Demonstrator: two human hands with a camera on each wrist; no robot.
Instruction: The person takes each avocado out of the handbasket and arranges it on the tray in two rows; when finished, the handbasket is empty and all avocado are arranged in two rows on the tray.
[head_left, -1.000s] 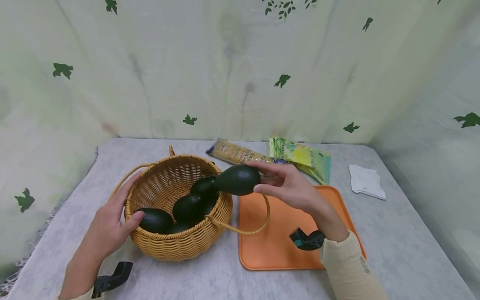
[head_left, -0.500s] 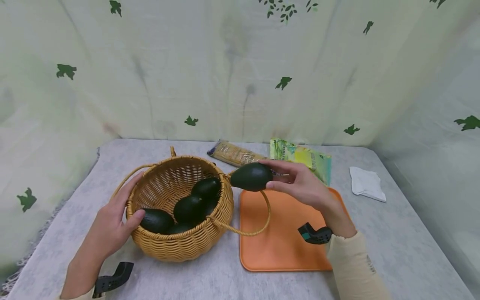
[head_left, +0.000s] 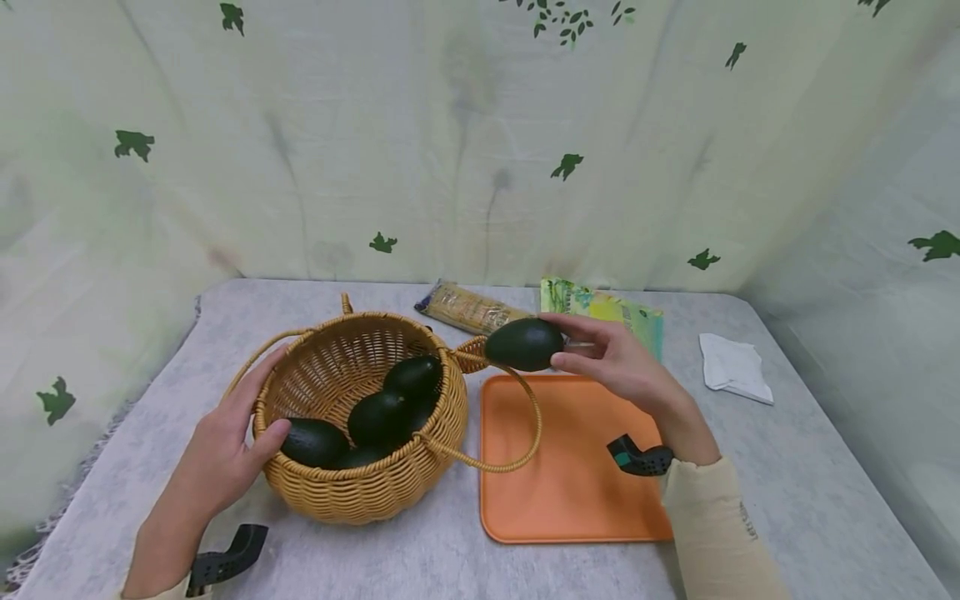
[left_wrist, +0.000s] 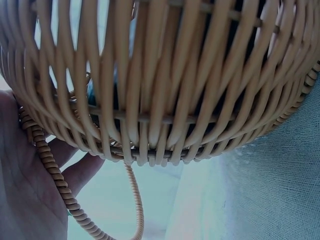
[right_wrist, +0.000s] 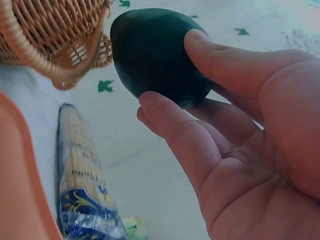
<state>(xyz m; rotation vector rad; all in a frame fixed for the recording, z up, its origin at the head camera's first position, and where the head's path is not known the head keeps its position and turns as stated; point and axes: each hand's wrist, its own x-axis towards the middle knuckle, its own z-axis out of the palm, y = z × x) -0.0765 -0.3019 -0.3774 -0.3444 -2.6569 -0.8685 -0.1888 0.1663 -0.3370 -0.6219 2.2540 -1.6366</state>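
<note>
Held up between thumb and fingertips of my right hand (head_left: 618,358) is a dark green avocado (head_left: 525,344), just right of the basket and above the far edge of the orange tray (head_left: 577,467). The right wrist view shows the avocado (right_wrist: 155,55) pinched at its blunt end. My left hand (head_left: 225,446) grips the left rim of the wicker basket (head_left: 360,496), thumb over the edge. Several more avocados (head_left: 378,417) lie in the basket's front and right part. In the left wrist view, the woven wall (left_wrist: 150,80) hides most of what is inside.
Behind the basket lies a pack of noodles (head_left: 472,308), with a green and yellow packet (head_left: 600,308) to its right. White folded tissue (head_left: 735,369) sits at the right. A basket handle (head_left: 517,462) loops out over the tray's left edge.
My right hand has carried the avocado from over the basket's right rim to the right and slightly back, clear of the rim. My left hand has stayed on the basket.
</note>
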